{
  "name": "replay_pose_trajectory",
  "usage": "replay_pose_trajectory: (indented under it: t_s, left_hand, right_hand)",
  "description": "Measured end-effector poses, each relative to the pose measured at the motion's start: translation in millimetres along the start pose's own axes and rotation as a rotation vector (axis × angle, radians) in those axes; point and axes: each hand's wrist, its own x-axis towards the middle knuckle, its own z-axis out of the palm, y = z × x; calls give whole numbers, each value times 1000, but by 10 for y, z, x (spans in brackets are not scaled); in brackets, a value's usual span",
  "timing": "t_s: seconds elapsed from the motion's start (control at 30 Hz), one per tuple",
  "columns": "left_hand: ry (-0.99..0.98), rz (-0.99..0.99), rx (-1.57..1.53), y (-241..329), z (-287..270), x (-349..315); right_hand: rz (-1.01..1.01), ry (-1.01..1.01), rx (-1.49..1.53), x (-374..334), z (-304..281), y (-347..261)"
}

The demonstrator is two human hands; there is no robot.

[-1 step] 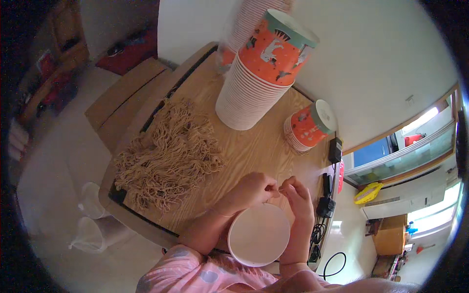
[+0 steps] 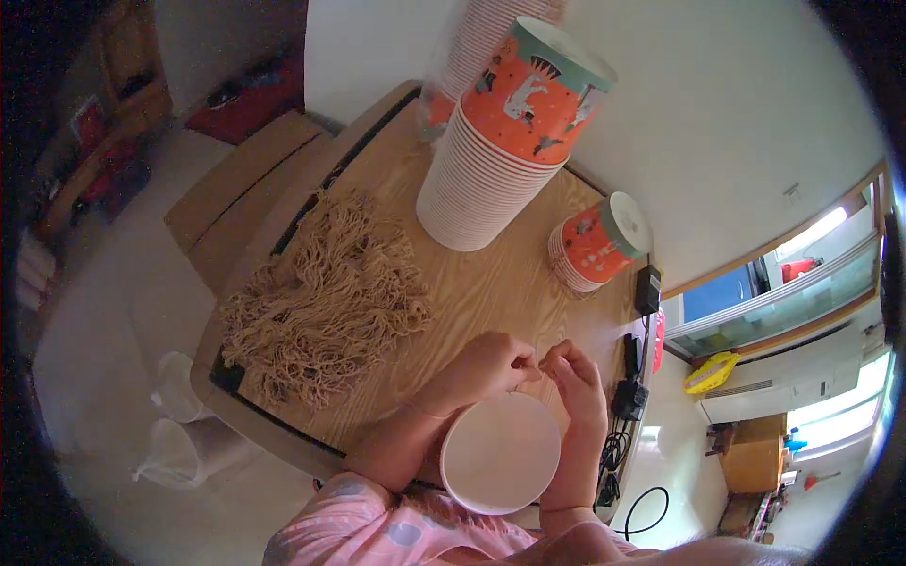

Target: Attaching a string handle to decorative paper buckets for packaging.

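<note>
Fingertips pinched together, on what I can't tell, the left hand [image 2: 493, 364] and right hand [image 2: 576, 379] hover by a white tub [image 2: 500, 455], seemingly light, dentable, best held by its rim.

A pink garment [image 2: 462, 540] is worn, its loosely wrinkled cloth patterned with large, rounded grey patches and smaller pale spots. The left forearm [image 2: 401, 437] and right forearm [image 2: 578, 467] are left uncovered, as are the left grip [image 2: 497, 362] and right grip [image 2: 574, 375]. The left wrist is seemingly circled by a thin band [image 2: 429, 412].
</note>
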Motion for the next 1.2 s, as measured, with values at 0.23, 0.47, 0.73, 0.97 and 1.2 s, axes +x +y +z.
replay_pose_trajectory:
  t_s: [0.23,0.47,0.73,0.97,1.2]
  left_hand:
    - [18,-15,1,-84,80,21]
    - [-76,-24,69,-39,259,-119]
    - [-55,-1,29,154,374,-572]
    - [-44,-88,-414,90,243,-777]
    - [-142,-28,-277,177,-52,-950]
  right_hand:
    - [-58,45,-115,22,60,-1]
    - [-11,95,-268,-152,143,3]
    - [128,-85,-100,-728,181,149]
    - [119,28,83,-783,160,245]
    - [98,-134,-25,-596,144,219]
